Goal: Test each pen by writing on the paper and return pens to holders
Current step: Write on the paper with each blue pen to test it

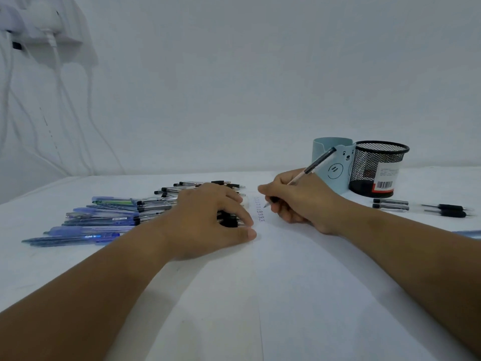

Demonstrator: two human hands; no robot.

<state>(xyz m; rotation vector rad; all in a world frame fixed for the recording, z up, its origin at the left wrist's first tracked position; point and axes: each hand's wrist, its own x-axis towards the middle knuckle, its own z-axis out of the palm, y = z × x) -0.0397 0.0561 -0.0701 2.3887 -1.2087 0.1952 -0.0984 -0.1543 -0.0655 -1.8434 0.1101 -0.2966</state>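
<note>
My right hand (299, 201) grips a black-capped pen (316, 164), whose tip touches the white paper (299, 269) beside a column of small written words (260, 212). My left hand (208, 220) rests flat with spread fingers on the paper's left edge, over the ends of some black pens. Several blue and black pens (104, 217) lie in a row to the left. A light blue bear holder (334, 162) and a black mesh holder (377, 169) stand at the back right.
A few black pens (390, 204) and two dark-grip pens (447, 210) lie right of the holders. A blue pen end (468, 233) shows at the right edge. White cables (57, 100) hang from a wall socket at the back left.
</note>
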